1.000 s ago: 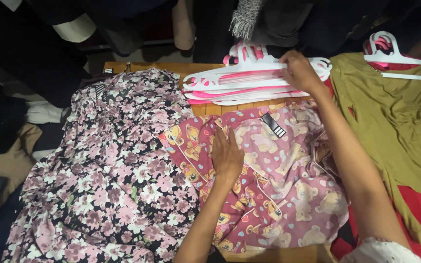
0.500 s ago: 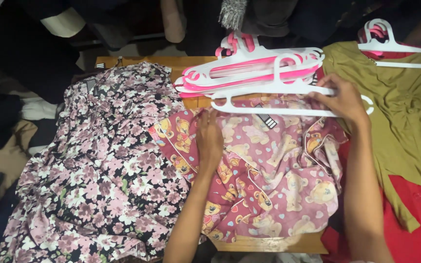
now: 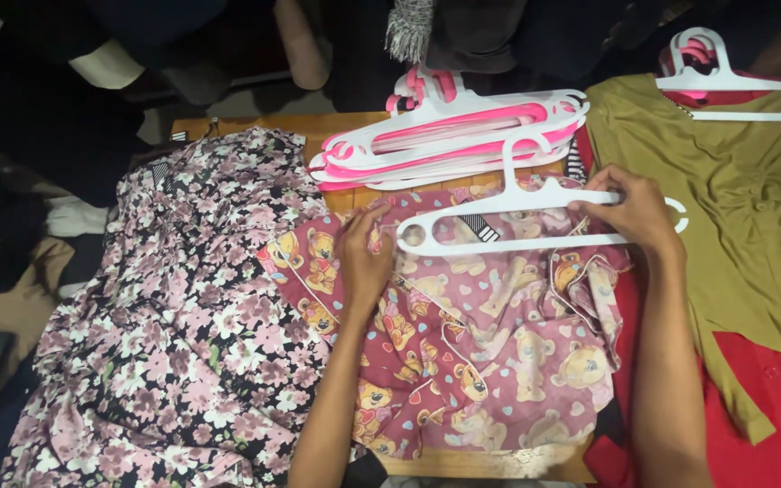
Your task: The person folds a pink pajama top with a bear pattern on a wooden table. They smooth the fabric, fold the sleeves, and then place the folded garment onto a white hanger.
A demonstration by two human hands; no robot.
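Head view: a white hanger (image 3: pixel 517 217) is clamped in the right hand (image 3: pixel 635 212) at 3 o'clock over the pink bear-print garment (image 3: pixel 481 352), which is pressed flat by the open left hand (image 3: pixel 363 262).

Two bare forearms, no sleeves; left grip (image 3: pixel 365 262) and right grip (image 3: pixel 633 212) ungloved, ringless

White hanger (image 3: pixel 517 221) lifted off the hanger stack (image 3: pixel 449 136), right hand (image 3: pixel 630 212) carrying it over the teddy-bear garment (image 3: pixel 490 352)
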